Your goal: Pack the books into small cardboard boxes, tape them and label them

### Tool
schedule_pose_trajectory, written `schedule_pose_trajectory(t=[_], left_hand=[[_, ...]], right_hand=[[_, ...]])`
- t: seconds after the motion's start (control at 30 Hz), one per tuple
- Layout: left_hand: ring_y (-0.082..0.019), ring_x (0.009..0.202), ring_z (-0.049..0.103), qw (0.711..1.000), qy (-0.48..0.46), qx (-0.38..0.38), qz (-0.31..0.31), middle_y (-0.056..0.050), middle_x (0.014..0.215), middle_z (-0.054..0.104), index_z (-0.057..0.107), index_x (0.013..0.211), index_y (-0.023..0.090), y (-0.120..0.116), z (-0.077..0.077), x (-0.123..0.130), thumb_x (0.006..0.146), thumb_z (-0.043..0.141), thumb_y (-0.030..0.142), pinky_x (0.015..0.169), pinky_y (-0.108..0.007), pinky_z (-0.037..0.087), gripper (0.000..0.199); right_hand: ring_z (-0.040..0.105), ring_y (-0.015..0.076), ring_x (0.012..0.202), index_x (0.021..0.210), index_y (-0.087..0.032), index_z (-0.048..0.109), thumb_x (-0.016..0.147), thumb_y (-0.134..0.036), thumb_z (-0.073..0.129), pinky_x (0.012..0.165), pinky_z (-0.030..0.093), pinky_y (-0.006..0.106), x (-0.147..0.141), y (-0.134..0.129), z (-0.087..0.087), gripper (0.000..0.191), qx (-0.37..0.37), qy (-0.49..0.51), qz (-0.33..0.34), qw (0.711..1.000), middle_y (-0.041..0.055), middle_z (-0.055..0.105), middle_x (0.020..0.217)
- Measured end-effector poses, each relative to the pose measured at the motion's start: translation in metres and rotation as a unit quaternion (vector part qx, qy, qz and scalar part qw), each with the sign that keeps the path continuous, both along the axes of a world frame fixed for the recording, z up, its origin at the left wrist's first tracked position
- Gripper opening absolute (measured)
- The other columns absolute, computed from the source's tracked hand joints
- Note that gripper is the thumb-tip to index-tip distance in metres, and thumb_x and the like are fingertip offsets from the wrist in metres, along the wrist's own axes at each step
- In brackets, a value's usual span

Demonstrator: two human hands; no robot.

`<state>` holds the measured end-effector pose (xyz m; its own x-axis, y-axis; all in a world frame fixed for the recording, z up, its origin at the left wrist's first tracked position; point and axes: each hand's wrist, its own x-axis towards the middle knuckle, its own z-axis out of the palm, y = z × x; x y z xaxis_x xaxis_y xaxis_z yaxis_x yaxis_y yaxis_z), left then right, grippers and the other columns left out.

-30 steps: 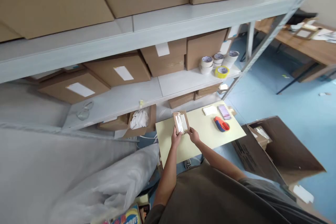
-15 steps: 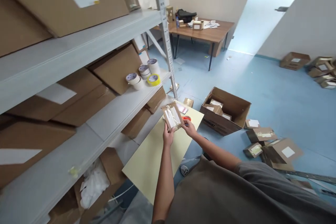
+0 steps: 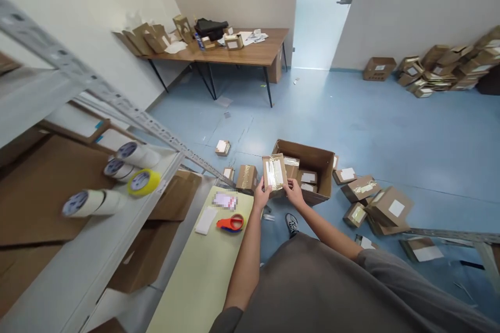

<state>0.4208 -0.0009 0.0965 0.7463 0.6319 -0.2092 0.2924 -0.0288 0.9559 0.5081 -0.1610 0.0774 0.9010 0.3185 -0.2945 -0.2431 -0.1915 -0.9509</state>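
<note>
A small taped cardboard box point(image 3: 275, 172) with white labels is held up between both hands. My left hand point(image 3: 261, 195) grips its lower left corner, and my right hand point(image 3: 294, 192) holds its lower right edge. Just behind it stands a large open carton point(image 3: 322, 161) on the floor, with several small taped boxes inside. To the left, a pale yellow board point(image 3: 195, 270) carries an orange tape dispenser point(image 3: 231, 222), a white paper slip point(image 3: 206, 220) and a partly blurred label.
Metal shelving point(image 3: 89, 250) on the left bears white tape rolls point(image 3: 138, 155) and a yellow roll point(image 3: 144, 182). Loose boxes point(image 3: 390, 208) lie on the floor at right. A wooden table point(image 3: 250, 54) stands behind, and more boxes are piled along the far wall.
The view has turned right. Both hands have carried the small box from over the yellow board to the near edge of the open carton.
</note>
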Motion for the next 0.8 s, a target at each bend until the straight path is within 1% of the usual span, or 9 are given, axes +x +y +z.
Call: schedule_pose_trajectory(t=[0.1, 0.17, 0.27, 0.33, 0.43, 0.5, 0.57, 0.67, 0.8], left_hand=[[-0.032, 0.133, 0.066, 0.999, 0.022, -0.031, -0.034, -0.015, 0.147, 0.067, 0.058, 0.153, 0.017, -0.011, -0.007, 0.056, 0.085, 0.079, 0.031, 0.118, -0.047, 0.050, 0.073], [-0.031, 0.137, 0.064, 0.998, 0.028, -0.033, -0.055, -0.014, 0.149, 0.065, 0.058, 0.154, 0.017, -0.014, -0.009, 0.087, 0.087, 0.078, 0.031, 0.120, -0.046, 0.048, 0.072], [-0.030, 0.143, 0.058, 0.996, 0.039, -0.011, -0.080, -0.013, 0.154, 0.062, 0.056, 0.156, 0.019, -0.009, -0.003, 0.129, 0.090, 0.075, 0.036, 0.123, -0.043, 0.044, 0.070], [-0.030, 0.153, 0.046, 0.995, 0.065, 0.039, -0.071, -0.012, 0.161, 0.054, 0.055, 0.156, 0.021, 0.002, 0.005, 0.154, 0.092, 0.073, 0.039, 0.128, -0.043, 0.036, 0.069], [-0.030, 0.163, 0.025, 0.984, 0.125, 0.128, 0.000, -0.011, 0.171, 0.040, 0.054, 0.157, 0.023, 0.029, 0.019, 0.178, 0.092, 0.073, 0.041, 0.134, -0.044, 0.022, 0.070], [-0.030, 0.163, 0.026, 0.978, 0.139, 0.150, 0.041, -0.012, 0.172, 0.039, 0.054, 0.156, 0.024, 0.045, 0.025, 0.183, 0.093, 0.070, 0.041, 0.134, -0.044, 0.022, 0.067], [-0.028, 0.158, 0.037, 0.980, 0.126, 0.146, 0.056, -0.013, 0.168, 0.045, 0.056, 0.153, 0.023, 0.055, 0.028, 0.178, 0.097, 0.066, 0.039, 0.132, -0.042, 0.027, 0.059], [-0.028, 0.149, 0.051, 0.985, 0.104, 0.125, 0.062, -0.014, 0.158, 0.057, 0.062, 0.148, 0.020, 0.057, 0.025, 0.157, 0.098, 0.063, 0.034, 0.126, -0.042, 0.037, 0.051], [-0.029, 0.140, 0.060, 0.988, 0.091, 0.099, 0.082, -0.017, 0.150, 0.064, 0.065, 0.144, 0.018, 0.055, 0.021, 0.122, 0.097, 0.066, 0.033, 0.119, -0.043, 0.045, 0.049]], right_hand=[[0.073, 0.0269, 0.104, 0.112, -0.024, 0.065, 0.079, -0.049, 0.070, 0.092, 0.055, 0.038, 0.045, -0.015, -0.007, 0.042, -0.037, 0.015, -0.028, 0.999, 0.0104, 0.078, 0.116], [0.073, 0.0281, 0.106, 0.112, -0.024, 0.065, 0.080, -0.048, 0.069, 0.094, 0.055, 0.039, 0.071, -0.020, -0.012, 0.040, -0.054, 0.020, -0.040, 0.998, 0.0113, 0.078, 0.117], [0.070, 0.0283, 0.119, 0.122, -0.023, 0.066, 0.083, -0.047, 0.066, 0.102, 0.054, 0.041, 0.109, -0.018, -0.017, 0.045, -0.030, 0.023, -0.030, 0.999, 0.0122, 0.076, 0.128], [0.065, 0.0289, 0.131, 0.132, -0.022, 0.064, 0.084, -0.047, 0.066, 0.109, 0.051, 0.041, 0.135, -0.012, -0.016, 0.055, -0.032, 0.033, -0.015, 0.999, 0.0139, 0.072, 0.137], [0.061, 0.0317, 0.138, 0.144, -0.019, 0.059, 0.084, -0.046, 0.067, 0.117, 0.046, 0.046, 0.170, 0.000, -0.008, 0.066, -0.072, 0.040, -0.012, 0.997, 0.0178, 0.065, 0.147], [0.063, 0.0312, 0.135, 0.148, -0.020, 0.056, 0.086, -0.045, 0.065, 0.116, 0.047, 0.047, 0.186, 0.008, 0.001, 0.067, -0.052, 0.020, -0.001, 0.998, 0.0181, 0.064, 0.148], [0.066, 0.0297, 0.131, 0.150, -0.022, 0.055, 0.088, -0.045, 0.065, 0.112, 0.051, 0.046, 0.194, 0.013, 0.010, 0.067, 0.000, -0.009, 0.016, 1.000, 0.0169, 0.066, 0.146], [0.069, 0.0296, 0.125, 0.149, -0.022, 0.056, 0.089, -0.045, 0.065, 0.109, 0.054, 0.047, 0.194, 0.018, 0.023, 0.065, 0.043, -0.042, 0.019, 0.998, 0.0161, 0.071, 0.138], [0.070, 0.0303, 0.120, 0.145, -0.022, 0.060, 0.089, -0.044, 0.065, 0.107, 0.055, 0.050, 0.181, 0.031, 0.036, 0.060, 0.046, -0.064, 0.043, 0.996, 0.0154, 0.075, 0.130]])
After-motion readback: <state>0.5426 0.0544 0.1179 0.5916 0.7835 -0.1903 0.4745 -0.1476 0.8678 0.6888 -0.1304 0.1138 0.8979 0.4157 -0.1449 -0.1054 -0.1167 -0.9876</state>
